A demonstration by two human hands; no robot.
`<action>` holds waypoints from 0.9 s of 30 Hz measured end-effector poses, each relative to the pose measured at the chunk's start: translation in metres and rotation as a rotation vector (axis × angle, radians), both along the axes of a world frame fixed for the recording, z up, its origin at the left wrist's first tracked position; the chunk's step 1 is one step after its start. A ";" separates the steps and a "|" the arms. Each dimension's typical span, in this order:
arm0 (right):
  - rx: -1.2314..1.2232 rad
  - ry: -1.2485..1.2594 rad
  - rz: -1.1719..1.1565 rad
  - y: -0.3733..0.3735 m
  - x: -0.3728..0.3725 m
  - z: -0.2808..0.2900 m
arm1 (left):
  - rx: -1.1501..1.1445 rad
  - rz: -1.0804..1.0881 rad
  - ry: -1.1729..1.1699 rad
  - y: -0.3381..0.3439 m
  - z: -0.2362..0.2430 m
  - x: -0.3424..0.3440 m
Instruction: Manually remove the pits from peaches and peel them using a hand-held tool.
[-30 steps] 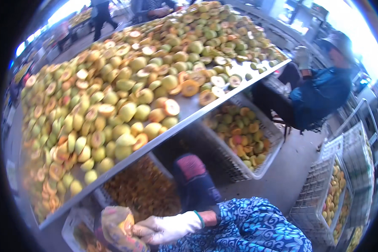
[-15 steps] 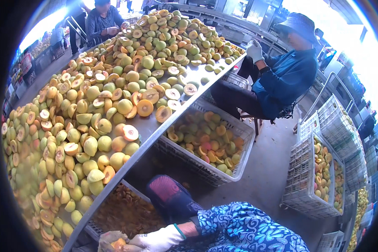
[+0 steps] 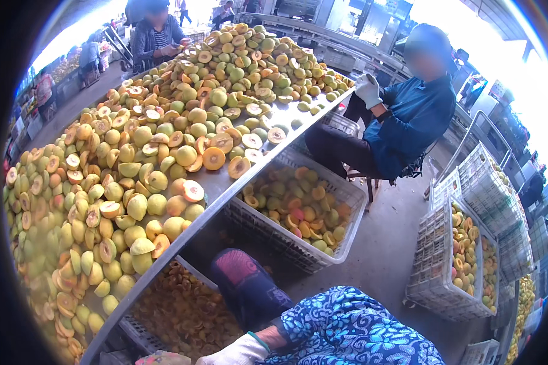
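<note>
My right hand (image 3: 236, 354), in a white glove with a green cuff, reaches in at the lower edge from a blue flowered sleeve (image 3: 347, 331). The picture's edge cuts off its fingers. Just left of it, only the top of my left hand (image 3: 164, 359) shows, in a stained glove, and what it may hold is out of sight. Both hands are by the near side of a crate of brown-orange fruit scraps (image 3: 186, 310). Beyond the table's metal rim (image 3: 182, 239) lies a big heap of yellow-green fruit like peaches (image 3: 137, 207), many of them halved.
A white crate of fruit halves (image 3: 341, 240) stands under the table edge. At the right, stacked crates (image 3: 435, 267) hold more fruit. A seated co-worker in blue (image 3: 411, 121) is on the far right side of the table; another person (image 3: 155, 39) sits at its far left.
Both my hands have sunk lower, mostly out of the picture. The orange fruit piece seen at my left hand before no longer shows clearly. The view has shifted slightly.
</note>
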State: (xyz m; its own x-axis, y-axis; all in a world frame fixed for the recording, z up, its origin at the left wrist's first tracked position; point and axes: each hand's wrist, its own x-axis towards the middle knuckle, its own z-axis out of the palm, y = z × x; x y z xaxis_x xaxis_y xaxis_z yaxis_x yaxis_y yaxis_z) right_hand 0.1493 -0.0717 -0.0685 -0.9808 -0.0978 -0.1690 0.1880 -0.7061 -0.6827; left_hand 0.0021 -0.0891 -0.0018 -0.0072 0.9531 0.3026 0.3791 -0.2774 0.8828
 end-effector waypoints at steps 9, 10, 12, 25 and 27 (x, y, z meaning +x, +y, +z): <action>-0.077 0.046 0.085 -0.014 -0.012 0.012 | 0.024 -0.073 -0.138 -0.023 0.004 -0.032; -0.053 0.063 0.067 -0.010 -0.012 0.008 | 0.036 -0.126 -0.194 -0.029 0.002 -0.038; -0.100 0.041 0.062 -0.005 0.001 0.052 | 0.018 -0.056 -0.220 -0.055 0.011 -0.036; -0.340 -0.209 0.134 0.006 -0.027 0.065 | -0.159 0.359 -0.937 -0.054 -0.020 -0.033; 0.146 -0.123 0.086 0.011 -0.028 0.067 | -0.077 0.630 -0.502 -0.049 -0.056 -0.034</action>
State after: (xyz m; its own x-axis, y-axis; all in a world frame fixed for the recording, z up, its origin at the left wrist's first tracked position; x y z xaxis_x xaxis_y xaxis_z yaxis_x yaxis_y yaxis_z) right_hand 0.1211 -0.0605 -0.0019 -0.9410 -0.1461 -0.3051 0.3314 -0.5788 -0.7451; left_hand -0.0321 -0.1386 -0.0577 -0.6671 0.7429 0.0543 -0.0026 -0.0752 0.9972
